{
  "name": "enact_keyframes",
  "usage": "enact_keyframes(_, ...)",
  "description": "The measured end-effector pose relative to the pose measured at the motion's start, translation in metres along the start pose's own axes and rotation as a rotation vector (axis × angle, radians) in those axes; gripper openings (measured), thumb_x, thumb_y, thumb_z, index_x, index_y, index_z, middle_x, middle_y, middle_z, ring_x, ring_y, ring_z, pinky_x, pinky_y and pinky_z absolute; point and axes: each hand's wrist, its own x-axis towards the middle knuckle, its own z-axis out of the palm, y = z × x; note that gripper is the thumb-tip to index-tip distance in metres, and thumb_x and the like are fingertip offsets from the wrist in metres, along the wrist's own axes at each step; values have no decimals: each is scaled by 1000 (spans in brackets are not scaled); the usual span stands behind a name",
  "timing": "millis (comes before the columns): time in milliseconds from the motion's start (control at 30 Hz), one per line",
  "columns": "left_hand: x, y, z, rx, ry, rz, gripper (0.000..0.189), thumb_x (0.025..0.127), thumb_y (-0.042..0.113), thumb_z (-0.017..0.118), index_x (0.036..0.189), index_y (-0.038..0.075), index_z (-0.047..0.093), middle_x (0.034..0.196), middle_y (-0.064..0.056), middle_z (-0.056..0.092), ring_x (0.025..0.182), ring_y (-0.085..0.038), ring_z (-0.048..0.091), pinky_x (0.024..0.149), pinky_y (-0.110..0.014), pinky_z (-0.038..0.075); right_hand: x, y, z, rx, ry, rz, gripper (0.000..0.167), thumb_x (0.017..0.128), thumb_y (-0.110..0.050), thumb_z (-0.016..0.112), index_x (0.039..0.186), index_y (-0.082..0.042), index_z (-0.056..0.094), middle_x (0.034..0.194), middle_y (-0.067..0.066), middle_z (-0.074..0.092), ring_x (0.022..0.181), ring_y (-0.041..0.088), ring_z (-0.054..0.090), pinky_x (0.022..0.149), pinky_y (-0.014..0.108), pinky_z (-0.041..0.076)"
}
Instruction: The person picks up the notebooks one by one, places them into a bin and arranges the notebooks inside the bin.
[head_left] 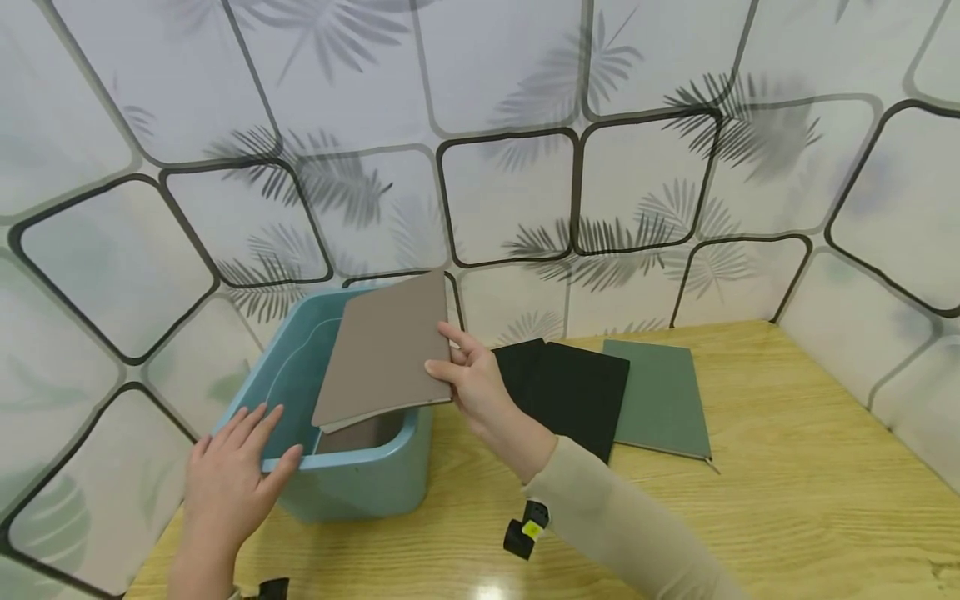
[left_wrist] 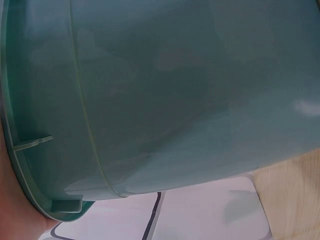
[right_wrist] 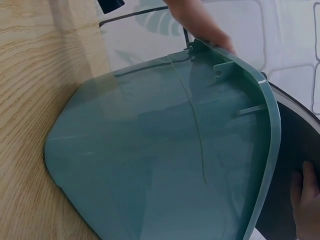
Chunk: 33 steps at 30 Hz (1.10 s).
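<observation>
A taupe-covered notebook (head_left: pixel 386 350) tilts above the opening of a blue-green plastic bin (head_left: pixel 352 483) in the head view. My right hand (head_left: pixel 476 379) pinches its right edge, thumb on the cover facing me. In the right wrist view that notebook's dark side (right_wrist: pixel 286 160) shows beyond the bin's rim. My left hand (head_left: pixel 228 479) rests on the bin's near left rim, fingers extended over it and thumb along the edge. Below the raised notebook, another brownish flat surface (head_left: pixel 367 434) shows inside the bin; most of it is hidden.
To the right of the bin, black notebooks (head_left: pixel 573 392) lie on the wooden table (head_left: pixel 810 467), partly behind my right hand. A green notebook (head_left: pixel 660 400) with a ribbon end lies against them. Patterned wall covering (head_left: pixel 510 200) rises behind the table and at both sides.
</observation>
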Motion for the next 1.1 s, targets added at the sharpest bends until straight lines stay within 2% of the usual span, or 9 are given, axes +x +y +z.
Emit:
enact_keyframes(333,0,-1,-1,-1,16,-5,57,86,45,49,123,2,49,121,-22,49,113,-39,40,86,-60,24,10,5,17,-71,10,12,59,79,14,53,134,-3,36,115,25,53,89,25,61,65,24,51)
enact_keyframes(533,-2,-2,-1,-4,19,-5,56,85,43,51,122,2,50,121,-22,49,113,-39,40,86,-61,25,15,12,21,-152,25,34,58,80,11,55,133,-5,39,112,21,56,88,25,61,63,24,50)
enact_keyframes(767,-3,-2,0,-8,34,-9,55,85,43,51,122,2,51,121,-21,49,113,-39,40,86,-61,25,20,13,28,-190,51,76,58,80,9,57,133,-9,41,113,16,57,92,25,60,65,25,49)
enact_keyframes(1100,0,0,0,-9,42,-3,55,84,42,53,121,2,51,121,-21,50,113,-39,40,86,-62,25,28,12,44,-235,56,82,60,79,8,57,133,-9,40,116,14,55,95,24,59,75,33,50)
